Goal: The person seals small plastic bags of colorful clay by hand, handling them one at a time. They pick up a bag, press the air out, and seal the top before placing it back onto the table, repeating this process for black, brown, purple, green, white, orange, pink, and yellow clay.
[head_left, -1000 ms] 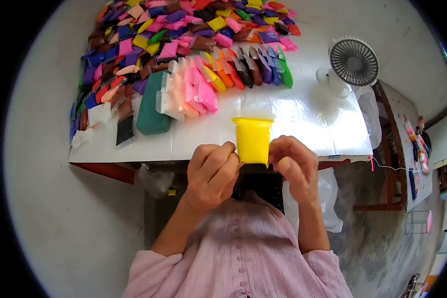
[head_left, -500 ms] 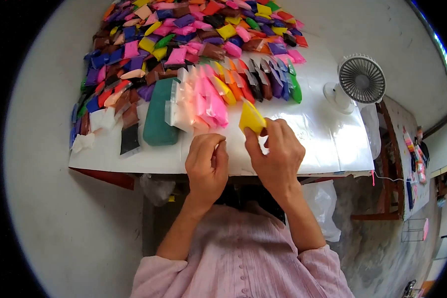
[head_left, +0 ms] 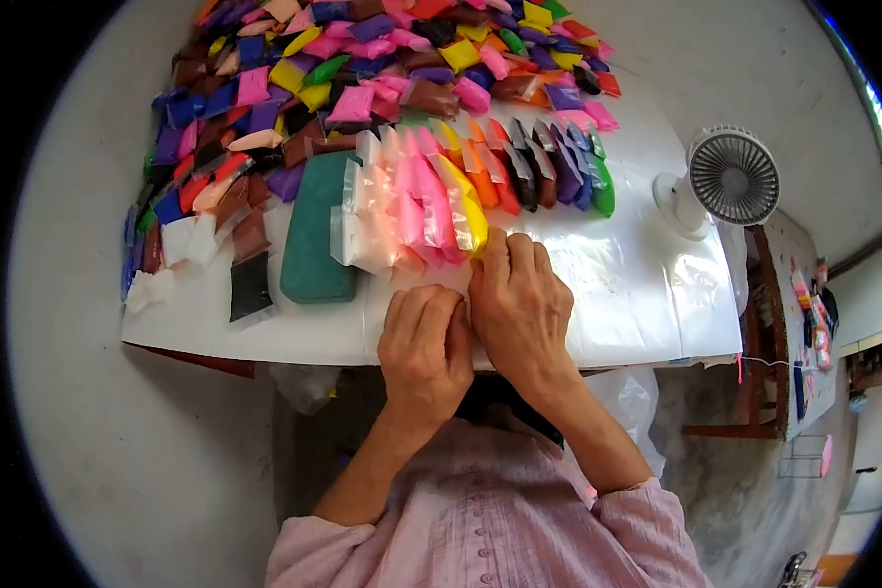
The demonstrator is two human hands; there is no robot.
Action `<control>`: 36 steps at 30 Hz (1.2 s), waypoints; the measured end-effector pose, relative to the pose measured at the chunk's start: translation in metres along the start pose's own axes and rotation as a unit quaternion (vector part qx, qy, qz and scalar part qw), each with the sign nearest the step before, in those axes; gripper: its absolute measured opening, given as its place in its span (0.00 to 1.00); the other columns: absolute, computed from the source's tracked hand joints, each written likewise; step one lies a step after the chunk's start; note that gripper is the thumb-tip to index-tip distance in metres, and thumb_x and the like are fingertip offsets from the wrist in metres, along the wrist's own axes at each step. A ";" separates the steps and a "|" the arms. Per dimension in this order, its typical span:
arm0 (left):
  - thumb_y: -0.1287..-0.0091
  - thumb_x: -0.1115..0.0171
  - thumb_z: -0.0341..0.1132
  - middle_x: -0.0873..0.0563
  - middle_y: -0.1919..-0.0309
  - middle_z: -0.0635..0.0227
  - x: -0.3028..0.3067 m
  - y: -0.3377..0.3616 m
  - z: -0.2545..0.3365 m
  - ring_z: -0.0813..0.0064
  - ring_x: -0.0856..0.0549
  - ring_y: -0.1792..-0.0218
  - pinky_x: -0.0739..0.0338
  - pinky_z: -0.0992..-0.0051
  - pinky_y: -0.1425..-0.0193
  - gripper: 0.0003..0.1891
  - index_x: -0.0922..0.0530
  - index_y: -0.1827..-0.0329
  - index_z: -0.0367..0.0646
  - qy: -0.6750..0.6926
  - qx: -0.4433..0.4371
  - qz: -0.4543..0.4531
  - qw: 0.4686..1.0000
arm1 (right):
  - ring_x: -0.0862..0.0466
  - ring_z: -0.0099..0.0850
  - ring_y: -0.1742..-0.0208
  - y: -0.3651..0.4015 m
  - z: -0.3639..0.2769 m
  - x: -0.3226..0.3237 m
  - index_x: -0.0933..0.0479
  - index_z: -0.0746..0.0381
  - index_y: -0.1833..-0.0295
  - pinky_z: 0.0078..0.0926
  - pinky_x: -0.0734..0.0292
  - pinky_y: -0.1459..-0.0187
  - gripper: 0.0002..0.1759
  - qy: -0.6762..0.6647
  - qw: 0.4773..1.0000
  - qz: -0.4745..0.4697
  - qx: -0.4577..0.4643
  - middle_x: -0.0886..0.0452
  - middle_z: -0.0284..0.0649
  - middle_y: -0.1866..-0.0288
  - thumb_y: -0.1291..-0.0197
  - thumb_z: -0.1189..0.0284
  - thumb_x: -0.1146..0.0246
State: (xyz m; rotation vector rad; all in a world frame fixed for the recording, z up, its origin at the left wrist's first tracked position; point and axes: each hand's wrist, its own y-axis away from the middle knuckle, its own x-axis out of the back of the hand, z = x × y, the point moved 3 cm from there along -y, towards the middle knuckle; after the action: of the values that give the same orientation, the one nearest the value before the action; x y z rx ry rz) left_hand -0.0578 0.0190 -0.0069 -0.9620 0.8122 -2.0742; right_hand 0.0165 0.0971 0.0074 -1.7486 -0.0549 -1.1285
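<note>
My right hand (head_left: 521,304) has its fingers curled at the lower end of a yellow packet (head_left: 472,223), which leans against the pink packets (head_left: 431,211) in a row of small clear-edged packets. Close beside it, my left hand (head_left: 423,343) is closed with thumb and fingers pressed together over the table's front edge; whatever lies in it is hidden. Left of the row, pale peach packets (head_left: 367,220) rest against a dark green block (head_left: 318,235). Orange, red, black, brown, purple, blue and green packets (head_left: 603,186) continue the row to the right.
A large heap of coloured packets (head_left: 372,59) covers the back and left of the white-covered table (head_left: 637,304). One black packet (head_left: 250,286) lies near the front left, by crumpled white pieces (head_left: 152,290). A small fan (head_left: 733,178) stands at the right edge.
My right hand has moved left and down, bringing the yellow packet from the air to the row beside the pink ones. My left hand has shifted slightly right and down, still closed.
</note>
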 end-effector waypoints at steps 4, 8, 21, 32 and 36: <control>0.43 0.41 0.18 0.20 0.66 0.55 0.000 0.001 0.000 0.53 0.21 0.64 0.26 0.63 0.59 0.07 0.24 0.62 0.33 -0.007 0.010 -0.007 1.000 | 0.24 0.35 0.67 -0.002 0.001 -0.005 0.26 0.72 0.57 0.26 0.24 0.73 0.14 0.009 1.000 -0.026 -0.004 0.29 0.43 0.68 0.51 0.77 0.40; 0.44 0.41 0.18 0.20 0.66 0.56 0.001 0.002 0.000 0.54 0.22 0.64 0.26 0.63 0.59 0.08 0.24 0.62 0.33 -0.004 0.014 -0.008 1.000 | 0.21 0.38 0.64 0.001 0.003 -0.008 0.26 0.65 0.55 0.33 0.24 0.72 0.14 -0.016 0.998 -0.025 -0.057 0.25 0.42 0.65 0.47 0.72 0.35; 0.43 0.41 0.17 0.20 0.66 0.58 0.004 0.001 0.001 0.58 0.21 0.64 0.25 0.67 0.58 0.07 0.23 0.63 0.34 0.011 0.020 -0.018 1.000 | 0.21 0.39 0.63 0.006 0.008 -0.002 0.27 0.66 0.58 0.34 0.23 0.71 0.12 -0.066 0.995 -0.007 -0.069 0.26 0.43 0.66 0.43 0.70 0.37; 0.39 0.41 0.19 0.20 0.66 0.61 0.015 0.002 0.007 0.67 0.21 0.68 0.26 0.75 0.65 0.05 0.22 0.62 0.35 0.047 0.038 -0.045 0.997 | 0.21 0.41 0.65 0.007 0.016 -0.003 0.24 0.63 0.65 0.39 0.26 0.68 0.08 -0.091 0.989 -0.040 -0.106 0.26 0.42 0.68 0.43 0.70 0.36; 0.39 0.41 0.19 0.20 0.66 0.62 0.014 0.002 0.006 0.68 0.21 0.68 0.26 0.76 0.66 0.05 0.22 0.62 0.35 0.032 0.030 -0.052 0.998 | 0.21 0.41 0.65 0.005 0.015 -0.006 0.24 0.63 0.66 0.39 0.26 0.68 0.07 -0.085 0.990 -0.025 -0.109 0.26 0.42 0.69 0.43 0.70 0.36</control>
State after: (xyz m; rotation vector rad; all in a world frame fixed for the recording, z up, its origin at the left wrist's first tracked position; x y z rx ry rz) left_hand -0.0586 0.0055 -0.0004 -0.9274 0.7404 -2.2161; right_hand 0.0257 0.1083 -0.0011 -2.0463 -0.0824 -1.0514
